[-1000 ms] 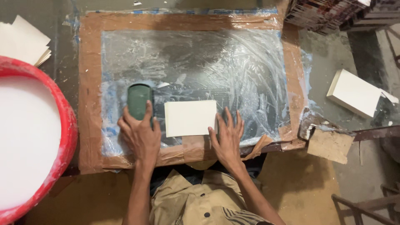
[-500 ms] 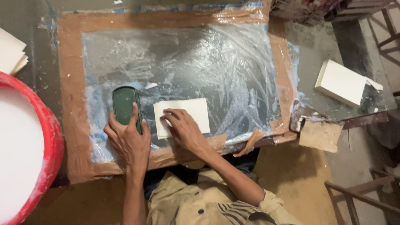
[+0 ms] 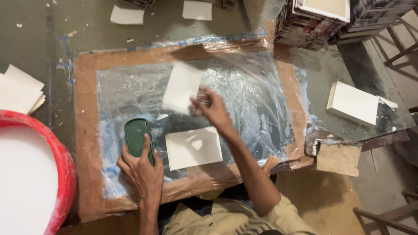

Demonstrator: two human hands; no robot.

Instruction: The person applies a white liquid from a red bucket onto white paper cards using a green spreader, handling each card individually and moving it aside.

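A plastic-covered work board (image 3: 278, 87), edged in brown tape, was laid across the table (image 3: 56, 56); a white sheet (image 3: 182, 88) was held up over the far middle of the board by the right hand (image 3: 211, 106), pinched at its right edge between fingers and thumb, the sheet being blurred so that its tilt could not be judged with certainty; a second white sheet (image 3: 193, 148) was seen lying flat on the plastic, near the person and just right of the left hand (image 3: 140, 172); the left hand was closed over the near end of a dark green oblong pad (image 3: 136, 132), the forefinger stretched along its right side, the pad resting on the plastic at the near left of the board.

A red tub (image 3: 65, 174) filled with white liquid was set at the near left, beside the board; a small stack of white sheets (image 3: 19, 89) was placed just beyond it at the left edge; two loose white sheets (image 3: 127, 15) were left at the far side of the table; a white block (image 3: 353, 103) was laid to the right of the board, well apart from both hands; a stack of tiles (image 3: 322, 21) was piled at the far right; a brown cardboard scrap (image 3: 338, 159) was seen near the right corner of the board.
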